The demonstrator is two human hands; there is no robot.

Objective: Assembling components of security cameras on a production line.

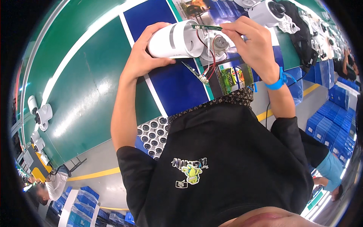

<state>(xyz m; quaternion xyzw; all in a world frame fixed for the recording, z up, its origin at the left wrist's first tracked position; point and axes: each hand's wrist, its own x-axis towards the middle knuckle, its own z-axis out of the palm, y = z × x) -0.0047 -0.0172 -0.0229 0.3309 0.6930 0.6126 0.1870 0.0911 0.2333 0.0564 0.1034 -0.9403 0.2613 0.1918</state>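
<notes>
While the left hand (141,56) wraps around a white camera housing (176,39), fingers curled over the top and thumb underneath, the right hand (251,43) pinches a narrow green circuit board (207,27) at the open end of that housing. The housing is a smooth white cylinder held up over the table, lying roughly sideways with its open end facing the right hand. Red and black wires (211,56) spill out of the opening, beside a round grey part inside, and a second small circuit strip (194,72) dangles below on those wires. A blue wristband (278,81) circles the right wrist. Under the hands lies a green table (83,87) with a blue mat (177,85) and a printed sheet (232,77) on it. A tray of round lens parts (151,136) sits at the table's near edge, just beside the left forearm. More white cameras (270,13) stand further along the table, and blue bins (329,128) are stacked on the floor to the right.
</notes>
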